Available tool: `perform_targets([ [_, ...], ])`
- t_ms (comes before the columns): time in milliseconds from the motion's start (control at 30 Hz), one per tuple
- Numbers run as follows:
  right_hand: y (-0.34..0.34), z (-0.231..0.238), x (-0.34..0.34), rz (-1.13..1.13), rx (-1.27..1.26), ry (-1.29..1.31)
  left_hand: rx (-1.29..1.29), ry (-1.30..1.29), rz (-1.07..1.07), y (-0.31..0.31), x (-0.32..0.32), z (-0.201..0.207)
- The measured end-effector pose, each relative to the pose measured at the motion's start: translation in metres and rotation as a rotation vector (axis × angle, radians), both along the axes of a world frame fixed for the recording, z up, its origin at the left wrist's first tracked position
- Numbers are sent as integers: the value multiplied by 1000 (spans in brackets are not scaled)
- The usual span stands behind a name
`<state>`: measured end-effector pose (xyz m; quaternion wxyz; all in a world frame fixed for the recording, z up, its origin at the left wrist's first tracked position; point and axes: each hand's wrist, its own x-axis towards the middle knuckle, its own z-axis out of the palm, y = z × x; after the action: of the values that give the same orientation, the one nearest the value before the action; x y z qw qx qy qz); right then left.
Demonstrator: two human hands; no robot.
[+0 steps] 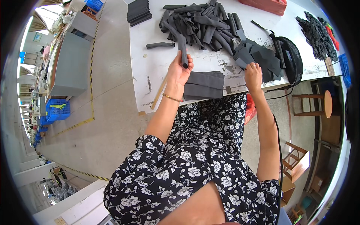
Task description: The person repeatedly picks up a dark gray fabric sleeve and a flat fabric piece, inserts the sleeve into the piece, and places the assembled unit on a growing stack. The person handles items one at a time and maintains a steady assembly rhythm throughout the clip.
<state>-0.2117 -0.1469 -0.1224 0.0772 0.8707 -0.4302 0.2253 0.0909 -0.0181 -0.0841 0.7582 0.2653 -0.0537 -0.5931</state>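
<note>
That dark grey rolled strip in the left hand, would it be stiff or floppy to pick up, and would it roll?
The rolled strip in the left hand looks soft: it bends over the fingers, so probably floppy. Likely light, held one-handed. Similar pieces in the pile lie limp, so rolling seems unlikely.

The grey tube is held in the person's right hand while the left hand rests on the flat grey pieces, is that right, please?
Not quite: the head view shows the grey tube in the left hand, while the right hand rests on the flat grey pieces.
</note>
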Motion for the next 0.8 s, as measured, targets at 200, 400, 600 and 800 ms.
perform_targets([
  [200,3,8,-5,77,165,-70,22,-104,57,4,-1,11],
  [400,7,3,-4,-17,105,-148,-5,-103,-23,11,-12,37],
  [600,10,24,-3,-29,13,-272,34,-155,-52,13,-21,44],
  [800,50,99,31,238,1059,-1031,-240,94,-269,4,-65,52],
])
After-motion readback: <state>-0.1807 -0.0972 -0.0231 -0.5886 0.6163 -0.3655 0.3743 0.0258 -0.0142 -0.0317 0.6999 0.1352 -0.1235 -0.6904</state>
